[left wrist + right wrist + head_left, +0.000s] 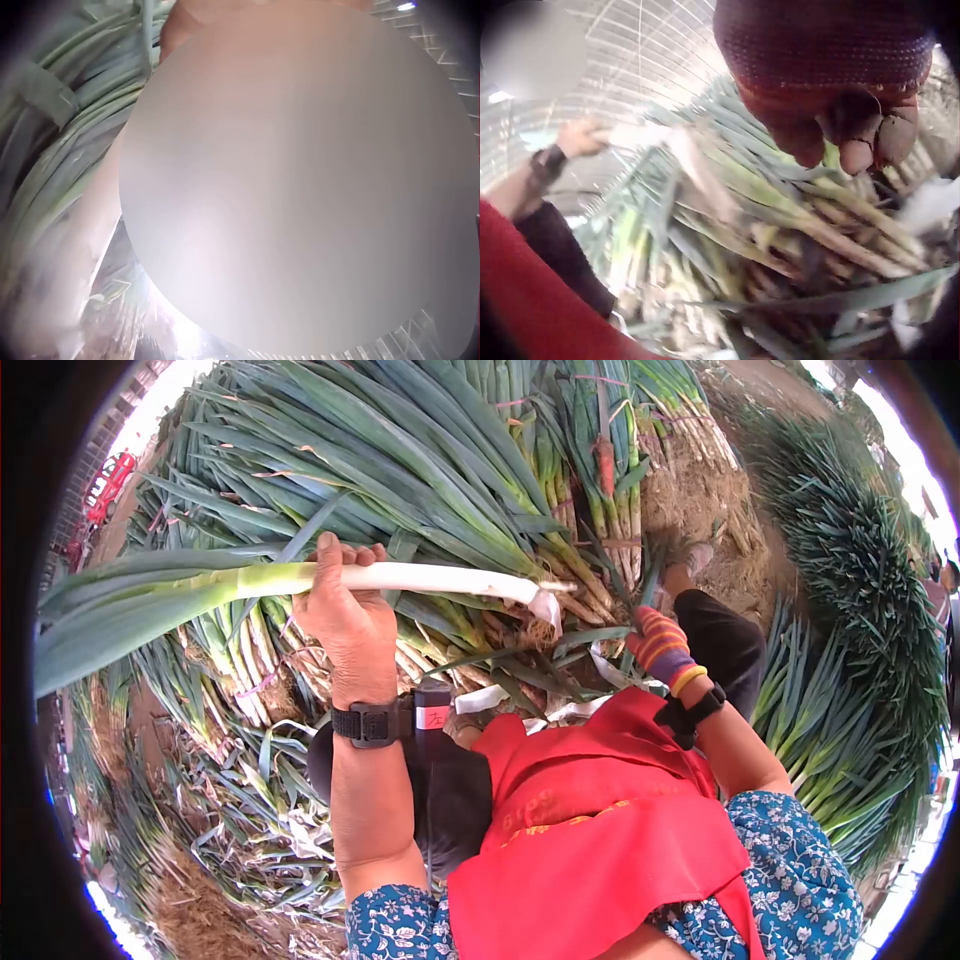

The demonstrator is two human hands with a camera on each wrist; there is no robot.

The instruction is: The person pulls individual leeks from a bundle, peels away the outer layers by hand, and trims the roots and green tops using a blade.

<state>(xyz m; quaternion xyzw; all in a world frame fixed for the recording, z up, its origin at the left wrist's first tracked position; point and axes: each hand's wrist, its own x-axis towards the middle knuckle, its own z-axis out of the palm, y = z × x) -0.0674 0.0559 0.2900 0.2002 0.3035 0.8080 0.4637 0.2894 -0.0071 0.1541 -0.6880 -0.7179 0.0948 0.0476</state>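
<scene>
A long green onion (430,578) lies crosswise in my left hand (350,605), which grips its pale shank, fingers and thumb wrapped round. Its leaves (130,625) stretch left; the rooted end points right, with a loose strip of white skin (546,610) hanging there. My right hand (662,645) wears a striped knit glove with bare fingertips, and is lower right of the roots, apart from them. In the right wrist view its fingers (855,154) curl downward; I cannot tell whether they hold anything. A pale disc hides most of the left wrist view.
A large heap of green onions (400,450) lies in front, with tied bundles (690,420) behind it. More stand on the right (850,570). Peeled scraps (300,830) litter the ground at left. A red apron (600,810) covers the person's lap.
</scene>
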